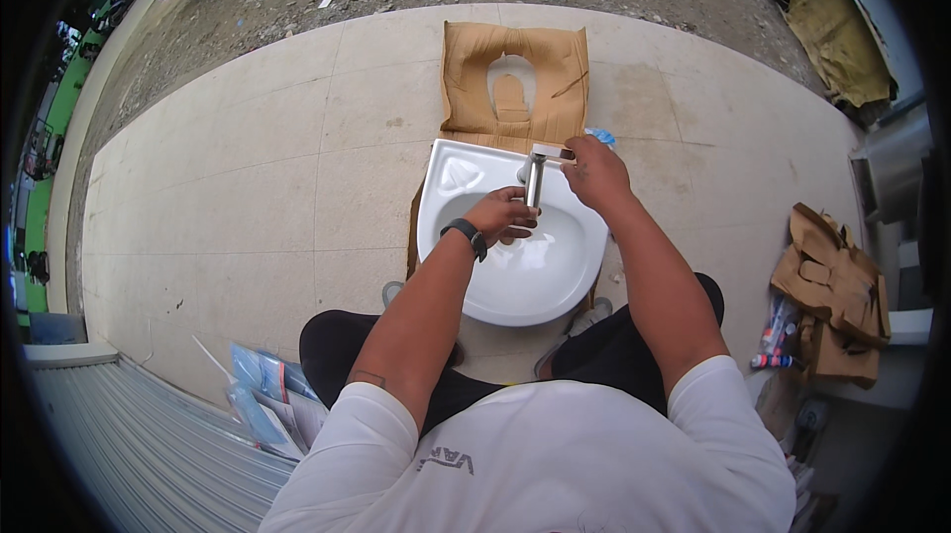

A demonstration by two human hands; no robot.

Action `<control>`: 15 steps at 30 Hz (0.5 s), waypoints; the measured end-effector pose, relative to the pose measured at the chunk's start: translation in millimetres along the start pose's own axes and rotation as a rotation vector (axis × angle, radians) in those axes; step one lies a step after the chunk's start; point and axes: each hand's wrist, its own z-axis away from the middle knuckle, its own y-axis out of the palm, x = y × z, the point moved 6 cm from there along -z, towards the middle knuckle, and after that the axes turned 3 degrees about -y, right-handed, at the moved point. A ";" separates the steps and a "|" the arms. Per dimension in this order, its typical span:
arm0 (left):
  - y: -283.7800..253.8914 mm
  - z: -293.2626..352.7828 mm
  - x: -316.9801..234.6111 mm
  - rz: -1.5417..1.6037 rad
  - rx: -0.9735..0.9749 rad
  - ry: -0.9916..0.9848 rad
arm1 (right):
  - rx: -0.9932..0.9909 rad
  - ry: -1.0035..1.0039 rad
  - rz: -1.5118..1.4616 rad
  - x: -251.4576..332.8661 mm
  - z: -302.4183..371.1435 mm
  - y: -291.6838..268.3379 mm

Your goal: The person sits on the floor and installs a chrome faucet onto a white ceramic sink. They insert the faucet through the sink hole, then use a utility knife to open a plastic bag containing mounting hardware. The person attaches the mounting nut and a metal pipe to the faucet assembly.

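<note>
A shiny metal faucet (535, 179) with a flat lever on top stands out over the back of a white washbasin (528, 310). My left hand (500, 215) is closed about the lower end of the faucet, its fingers partly hiding that end. At the top, my right hand (594, 172) pinches the flat lever from the right side. Whether the faucet touches the basin is hidden by my fingers. The basin lies between my knees with its bowl facing up, and brown cardboard shows under its edges.
A flattened cardboard sheet (461, 77) with a cut-out lies beyond the basin on the tiled floor (238, 196). Blue plastic (601, 138) is beside it. Torn cardboard (832, 275) and small packets (778, 330) are at right, plastic bags (263, 374) at left by a corrugated metal panel (149, 434).
</note>
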 end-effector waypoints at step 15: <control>4.1 -1.8 13.9 0.025 0.136 -0.028 | 0.206 0.280 -0.273 23.5 22.9 8.6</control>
